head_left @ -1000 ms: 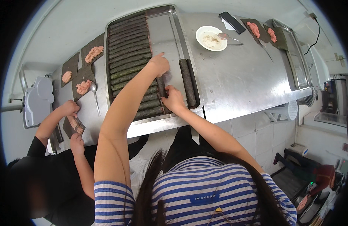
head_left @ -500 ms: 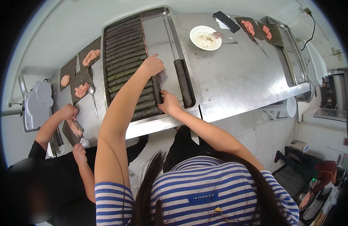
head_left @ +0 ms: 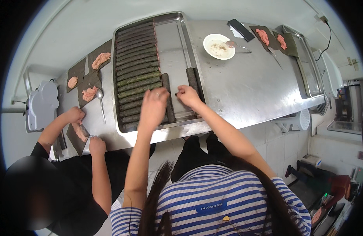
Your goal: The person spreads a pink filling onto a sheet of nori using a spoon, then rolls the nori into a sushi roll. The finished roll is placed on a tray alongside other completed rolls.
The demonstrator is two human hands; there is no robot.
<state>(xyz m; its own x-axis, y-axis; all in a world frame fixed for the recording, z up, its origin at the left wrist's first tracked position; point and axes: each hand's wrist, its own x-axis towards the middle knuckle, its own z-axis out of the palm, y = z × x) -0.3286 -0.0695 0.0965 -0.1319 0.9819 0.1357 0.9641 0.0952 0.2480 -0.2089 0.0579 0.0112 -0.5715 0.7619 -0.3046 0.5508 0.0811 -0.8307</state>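
Note:
A metal tray (head_left: 171, 49) holds a long column of dark seaweed rolls (head_left: 138, 67) lying side by side, with pink filling showing at their ends. One seaweed roll (head_left: 169, 98) lies lengthwise beside that column, apart from both fingertips. Over the column's near end, close to this roll, my left hand (head_left: 154, 105) is smeared by motion, its fingers unclear. My right hand (head_left: 188, 96) is above the tray's right part, fingers curled together, a tiny dark bit at the tips. Partly under it, another seaweed roll (head_left: 192, 80) lies along the tray's right wall.
At left, a co-worker's hands (head_left: 74, 115) work at a seaweed sheet with pink paste (head_left: 80, 133). More topped sheets (head_left: 90, 93) and a spoon (head_left: 101, 105) lie nearby. Right of the tray are a white bowl (head_left: 218, 47), a black phone-like slab (head_left: 241, 30), topped sheets (head_left: 263, 37) and another tray (head_left: 307, 74).
Both my hands have come off the lengthwise roll, which stays in the tray. My left hand moved nearer to me, my right hand up and rightward. The co-worker's lower hand shifted right.

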